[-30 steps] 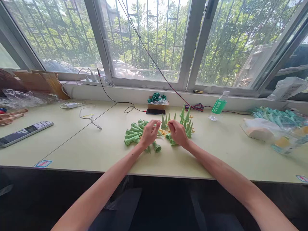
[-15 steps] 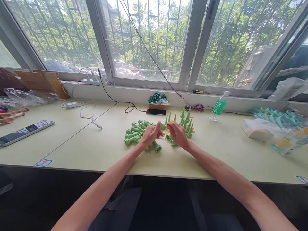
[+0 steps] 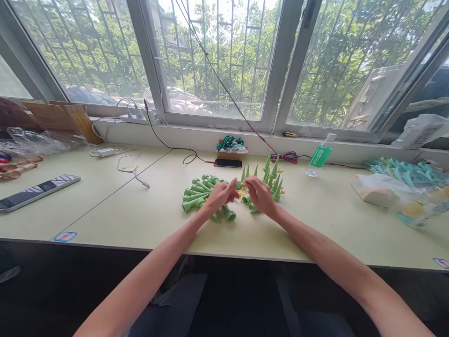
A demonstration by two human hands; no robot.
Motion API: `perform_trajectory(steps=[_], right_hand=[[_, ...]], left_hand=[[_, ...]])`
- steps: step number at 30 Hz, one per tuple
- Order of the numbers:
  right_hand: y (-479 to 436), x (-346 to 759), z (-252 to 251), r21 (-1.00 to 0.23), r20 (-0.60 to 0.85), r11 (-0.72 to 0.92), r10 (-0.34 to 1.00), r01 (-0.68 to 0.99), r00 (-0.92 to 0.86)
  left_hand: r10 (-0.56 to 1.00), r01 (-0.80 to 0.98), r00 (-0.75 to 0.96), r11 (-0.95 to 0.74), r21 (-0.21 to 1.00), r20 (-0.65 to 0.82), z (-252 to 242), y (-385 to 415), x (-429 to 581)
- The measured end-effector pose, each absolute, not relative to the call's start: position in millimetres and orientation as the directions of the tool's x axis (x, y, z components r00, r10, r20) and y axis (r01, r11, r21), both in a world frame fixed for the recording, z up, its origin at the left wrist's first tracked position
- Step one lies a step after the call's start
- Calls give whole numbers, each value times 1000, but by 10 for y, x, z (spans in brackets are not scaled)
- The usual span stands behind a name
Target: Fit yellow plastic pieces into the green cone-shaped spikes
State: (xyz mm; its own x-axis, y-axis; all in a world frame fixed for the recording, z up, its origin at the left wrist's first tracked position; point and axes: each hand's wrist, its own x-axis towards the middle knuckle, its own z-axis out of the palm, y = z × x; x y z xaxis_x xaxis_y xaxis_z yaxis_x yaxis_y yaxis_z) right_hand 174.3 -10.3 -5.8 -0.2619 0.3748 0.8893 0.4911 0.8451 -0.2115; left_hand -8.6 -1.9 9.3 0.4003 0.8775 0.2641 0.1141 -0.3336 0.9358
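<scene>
Over the pale-yellow tabletop [image 3: 157,206]: green conical plastic spike [image 3: 239,186]
Left hand [image 3: 220,195]: fingertips pinching this spike; best held steady
Right hand [image 3: 260,195]: fingertips pressed together, on what I cannot tell; best worked gently

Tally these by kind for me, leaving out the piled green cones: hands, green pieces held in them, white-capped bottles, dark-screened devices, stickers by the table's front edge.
Hands: 2 (left hand, right hand)
Held green piece: 1
White-capped bottle: 1
Dark-screened devices: 2
Stickers: 2
Total: 8
</scene>
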Motion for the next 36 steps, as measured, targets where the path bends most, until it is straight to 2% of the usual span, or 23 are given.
perform_trajectory(steps=[13,17,26,36], right_hand=[[-99,1765,-47,-215,886,845,380,490,-267],[-96,1772,-41,-211,890,847,373,488,-263],[-78,1777,-56,-235,879,825,406,515,-250],[-76,1774,-56,-235,878,819,409,523,-246]], left_hand=[[856,28,463,-272,962,229,68,7,-106],[835,25,477,-325,945,274,58,12,-112],[839,90,385,-448,890,384,51,-3,-112],[822,59,333,-507,860,462,41,-23,-96]])
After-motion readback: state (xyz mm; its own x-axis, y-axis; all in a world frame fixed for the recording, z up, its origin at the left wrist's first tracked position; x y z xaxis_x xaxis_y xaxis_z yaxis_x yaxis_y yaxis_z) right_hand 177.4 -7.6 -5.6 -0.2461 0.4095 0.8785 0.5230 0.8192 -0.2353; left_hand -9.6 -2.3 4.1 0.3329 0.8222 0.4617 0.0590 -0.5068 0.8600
